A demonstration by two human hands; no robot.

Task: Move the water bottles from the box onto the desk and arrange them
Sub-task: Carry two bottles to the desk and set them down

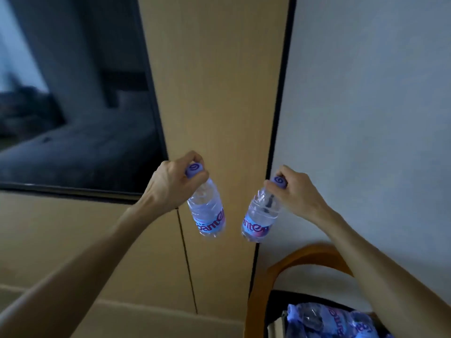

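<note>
My left hand (174,184) grips a small clear water bottle (207,213) by its purple cap, and the bottle hangs in the air in front of a wooden panel. My right hand (296,191) holds a second, matching bottle (260,218) by its cap at about the same height. Both bottles carry a blue label with red lettering and hang a hand's width apart. Several more wrapped bottles (327,320) lie in the box at the lower right, whose walls are mostly hidden.
A wooden chair back (307,254) curves around the box at the lower right. A dark screen (80,98) fills the upper left on the wooden wall panel (214,81). A light wooden ledge (136,311) runs along the bottom left. A white wall (371,106) is on the right.
</note>
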